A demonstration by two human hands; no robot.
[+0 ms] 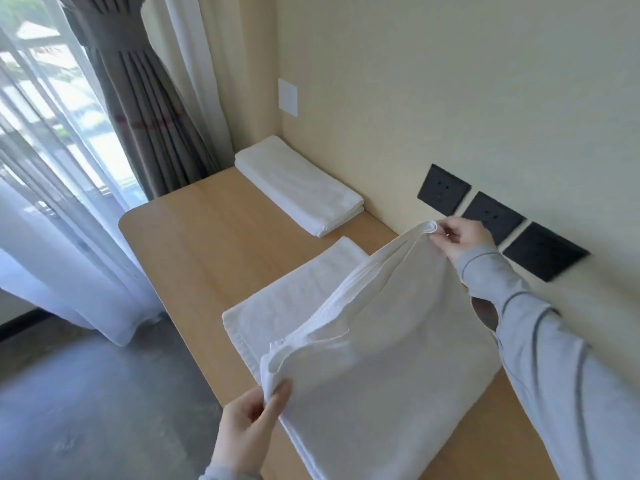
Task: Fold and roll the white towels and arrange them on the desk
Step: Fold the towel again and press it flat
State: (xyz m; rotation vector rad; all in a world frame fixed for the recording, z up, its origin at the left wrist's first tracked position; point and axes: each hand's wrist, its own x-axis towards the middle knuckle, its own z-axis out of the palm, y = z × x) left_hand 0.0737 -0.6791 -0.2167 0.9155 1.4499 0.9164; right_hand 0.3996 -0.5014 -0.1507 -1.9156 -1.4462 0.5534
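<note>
White terry towel (381, 358) is lifted partly off the light wooden desk (194, 237) at about 5 o'clock in the view, as a folded sheet of several layers. The left hand (247, 431), at 7 o'clock of the towel, pinches the near corner between the thumb and curled fingers. The right hand (457, 237), at 1 o'clock of the towel, pinches the far corner, where the layered edges bunch together. The top edge runs slanted between the two hands, and the lower part of the sheet rests on the desk.

At the towel's 10 o'clock side a flat white towel layer (294, 292) lies on the desk, touching it; I cannot tell whether it is part of the same towel. A folded white towel (301, 188), a long flat rectangle, lies at the 12 o'clock end of the desk against the cream wall (450, 81). Three black square wall sockets (443, 188) sit on the wall at 3 o'clock, just behind the right hand. A grey pleated curtain (145, 109) and a sheer white curtain (52, 202) hang at 10 o'clock.
</note>
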